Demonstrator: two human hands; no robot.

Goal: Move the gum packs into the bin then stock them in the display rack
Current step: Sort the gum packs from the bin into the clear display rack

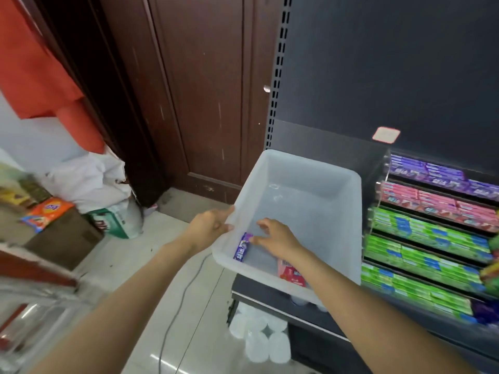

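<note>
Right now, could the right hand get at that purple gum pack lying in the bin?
Probably yes. The right hand is already inside the open bin, its fingertips at the purple gum pack, with nothing lying over the pack. The left hand grips the bin's rim beside it, clear of the way.

Pink gum pack (290,273) half under the right forearm; display rack (432,233) cut by right edge.
</note>
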